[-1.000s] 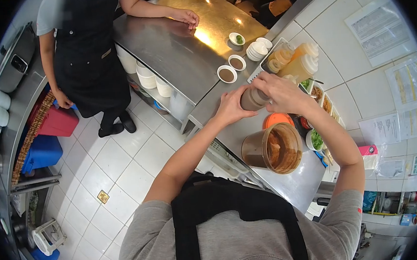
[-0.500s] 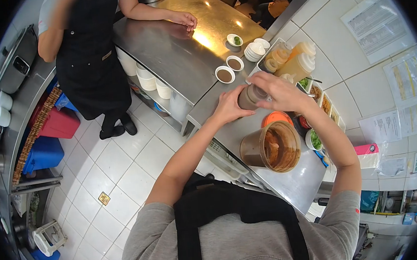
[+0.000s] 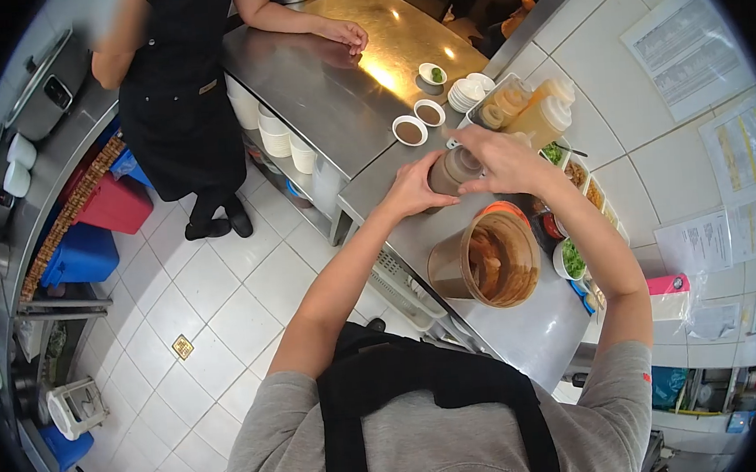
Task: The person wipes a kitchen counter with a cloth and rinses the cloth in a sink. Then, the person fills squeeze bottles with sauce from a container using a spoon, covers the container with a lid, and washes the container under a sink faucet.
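Note:
My left hand point(image 3: 412, 190) is wrapped round the side of a translucent sauce bottle point(image 3: 451, 173) with greyish-brown contents, above the steel counter. From the other side my right hand point(image 3: 511, 163) grips the bottle's top end; its fingertips are slightly blurred, and the cap or nozzle is mostly hidden. Just below the hands stands a large brown-smeared plastic tub point(image 3: 447, 271) with reddish-brown residue inside. An orange lid point(image 3: 505, 207) shows partly behind its rim. Beyond my hands sit two white bowls of brown sauce, a nearer one point(image 3: 409, 131) and a farther one point(image 3: 429, 112).
Squeeze bottles point(image 3: 543, 117) stand in a bin by the tiled wall, beside containers of chopped toppings point(image 3: 577, 174). Stacked white dishes point(image 3: 466, 94) and a bowl with greens point(image 3: 432, 74) are farther back. A co-worker in a black apron point(image 3: 177, 101) rests a hand point(image 3: 345, 35) on the counter.
My right hand has shifted slightly and its fingers have turned at the bottle's top. The left hand keeps its hold. The whole view has shifted a little with my head.

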`<state>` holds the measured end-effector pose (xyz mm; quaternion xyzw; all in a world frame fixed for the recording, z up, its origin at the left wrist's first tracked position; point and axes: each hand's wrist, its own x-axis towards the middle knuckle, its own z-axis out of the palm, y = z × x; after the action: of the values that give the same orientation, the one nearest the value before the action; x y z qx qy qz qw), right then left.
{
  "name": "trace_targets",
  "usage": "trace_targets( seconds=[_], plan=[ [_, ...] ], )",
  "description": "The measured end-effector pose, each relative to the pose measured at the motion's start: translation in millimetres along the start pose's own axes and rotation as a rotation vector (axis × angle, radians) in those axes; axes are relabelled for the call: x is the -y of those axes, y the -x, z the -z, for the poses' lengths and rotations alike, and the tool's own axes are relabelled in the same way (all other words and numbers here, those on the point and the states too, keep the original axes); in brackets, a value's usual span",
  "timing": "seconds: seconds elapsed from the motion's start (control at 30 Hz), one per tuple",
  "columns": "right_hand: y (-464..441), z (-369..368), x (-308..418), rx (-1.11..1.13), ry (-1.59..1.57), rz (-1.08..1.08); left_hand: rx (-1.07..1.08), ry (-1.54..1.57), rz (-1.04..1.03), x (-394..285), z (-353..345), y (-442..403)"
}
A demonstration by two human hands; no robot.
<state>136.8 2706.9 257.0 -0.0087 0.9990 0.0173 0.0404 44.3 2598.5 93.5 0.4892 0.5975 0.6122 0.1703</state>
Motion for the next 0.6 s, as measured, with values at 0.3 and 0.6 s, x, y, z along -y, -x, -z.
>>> trace_targets(
  seconds=[0.3, 0.6],
  plan=[
    [1, 0, -2, 0.038, -0.011, 0.045, 0.024, 0.077, 0.048, -6, 0, 4],
    [2, -34, -18, -0.116, -0.157, 0.069, -0.158, 0.036, 0.046, -14, -22, 8]
  ],
)
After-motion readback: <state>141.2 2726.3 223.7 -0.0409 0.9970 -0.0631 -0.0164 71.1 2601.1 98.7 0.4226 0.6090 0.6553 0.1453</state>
